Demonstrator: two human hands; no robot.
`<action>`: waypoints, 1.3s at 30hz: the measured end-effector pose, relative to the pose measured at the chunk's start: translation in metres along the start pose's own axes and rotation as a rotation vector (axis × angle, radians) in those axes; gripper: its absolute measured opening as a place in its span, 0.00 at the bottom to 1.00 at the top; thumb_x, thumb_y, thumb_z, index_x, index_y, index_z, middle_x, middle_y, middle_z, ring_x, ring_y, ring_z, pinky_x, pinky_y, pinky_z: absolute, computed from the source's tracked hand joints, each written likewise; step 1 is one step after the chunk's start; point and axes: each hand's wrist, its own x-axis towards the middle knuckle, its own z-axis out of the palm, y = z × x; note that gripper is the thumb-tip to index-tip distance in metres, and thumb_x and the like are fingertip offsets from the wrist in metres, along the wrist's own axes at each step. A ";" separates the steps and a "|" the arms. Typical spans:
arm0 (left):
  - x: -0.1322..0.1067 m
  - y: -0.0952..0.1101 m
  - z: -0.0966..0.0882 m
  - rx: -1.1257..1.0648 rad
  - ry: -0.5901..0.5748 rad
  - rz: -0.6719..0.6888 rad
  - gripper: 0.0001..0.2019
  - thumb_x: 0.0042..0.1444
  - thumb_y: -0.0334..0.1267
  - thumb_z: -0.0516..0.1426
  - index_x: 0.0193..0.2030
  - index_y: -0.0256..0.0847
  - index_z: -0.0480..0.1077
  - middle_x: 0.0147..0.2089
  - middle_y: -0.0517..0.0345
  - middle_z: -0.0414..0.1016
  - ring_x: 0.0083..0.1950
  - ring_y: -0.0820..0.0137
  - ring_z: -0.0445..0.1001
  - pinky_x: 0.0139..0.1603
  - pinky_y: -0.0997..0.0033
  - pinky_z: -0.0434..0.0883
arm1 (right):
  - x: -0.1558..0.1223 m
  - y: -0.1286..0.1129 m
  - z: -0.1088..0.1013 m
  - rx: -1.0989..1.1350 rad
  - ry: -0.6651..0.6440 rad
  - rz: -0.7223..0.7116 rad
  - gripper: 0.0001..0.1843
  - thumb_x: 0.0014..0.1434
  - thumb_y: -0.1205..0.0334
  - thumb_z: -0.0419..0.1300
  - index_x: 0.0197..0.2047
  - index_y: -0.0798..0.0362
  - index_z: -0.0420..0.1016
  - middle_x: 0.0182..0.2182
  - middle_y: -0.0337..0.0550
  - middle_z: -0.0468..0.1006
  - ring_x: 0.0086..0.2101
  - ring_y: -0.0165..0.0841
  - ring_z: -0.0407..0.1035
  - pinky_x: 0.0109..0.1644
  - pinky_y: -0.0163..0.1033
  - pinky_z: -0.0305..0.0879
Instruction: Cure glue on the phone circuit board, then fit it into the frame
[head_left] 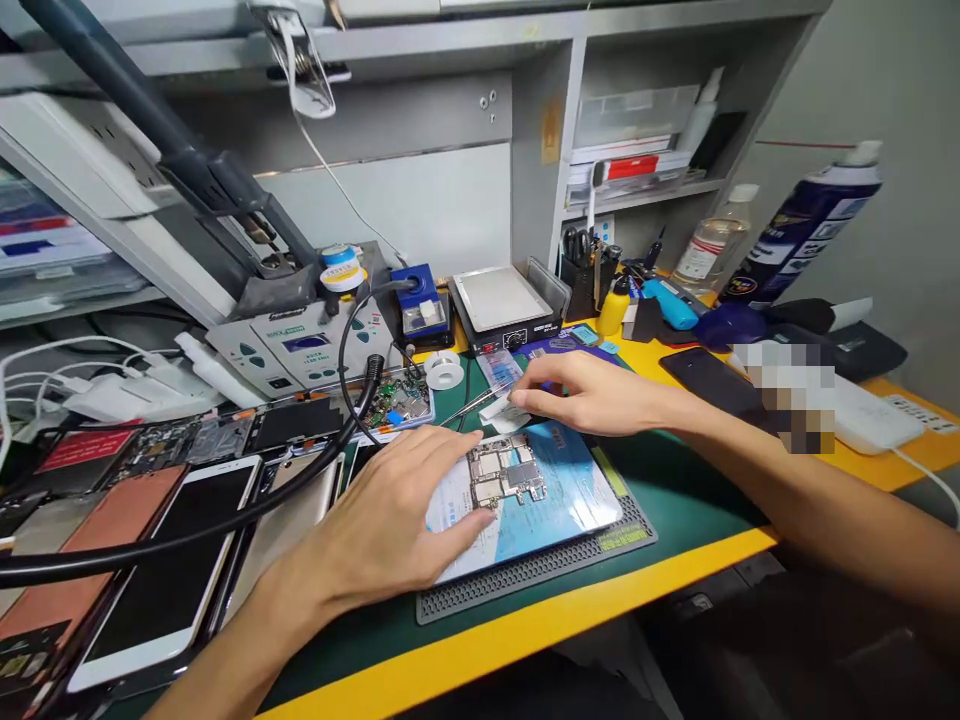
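Left hand point(379, 515) lies flat, fingertips on the edge of a phone logic board point(499, 475), which sits on a blue printed card point(570, 500) on a black silicone mat point(536, 570). Right hand point(592, 392) is apart, fingers on a white scrap point(501, 412), maybe paper, just beside tweezers point(472, 406).

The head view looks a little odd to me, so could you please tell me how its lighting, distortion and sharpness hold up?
In the head view, the lighting is bright and fairly even, with only soft shadows under the right hand; the shelves and the spray can lean from wide-angle distortion; a pixelated patch hides a spot beyond that hand; the circuit board looks reasonably sharp.
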 end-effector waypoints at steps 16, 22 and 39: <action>-0.002 -0.010 0.012 0.043 0.405 0.098 0.34 0.48 0.28 0.68 0.63 0.33 0.63 0.57 0.40 0.75 0.57 0.56 0.74 0.58 0.50 0.73 | 0.003 -0.003 0.018 0.904 -0.136 0.260 0.11 0.58 0.55 0.66 0.37 0.56 0.81 0.27 0.39 0.74 0.25 0.29 0.71 0.32 0.38 0.73; -0.003 -0.009 0.017 0.018 0.418 0.058 0.36 0.50 0.29 0.67 0.65 0.31 0.61 0.59 0.40 0.73 0.60 0.57 0.72 0.61 0.52 0.72 | 0.003 -0.003 0.024 1.007 -0.141 0.289 0.13 0.58 0.53 0.68 0.35 0.56 0.79 0.25 0.39 0.74 0.25 0.28 0.70 0.30 0.35 0.72; -0.012 -0.009 0.027 -0.169 0.520 -0.089 0.35 0.50 0.27 0.66 0.65 0.36 0.60 0.63 0.43 0.68 0.64 0.55 0.68 0.66 0.49 0.69 | -0.011 -0.010 0.027 0.852 -0.156 0.149 0.43 0.50 0.66 0.73 0.66 0.45 0.61 0.36 0.39 0.77 0.35 0.33 0.75 0.38 0.38 0.73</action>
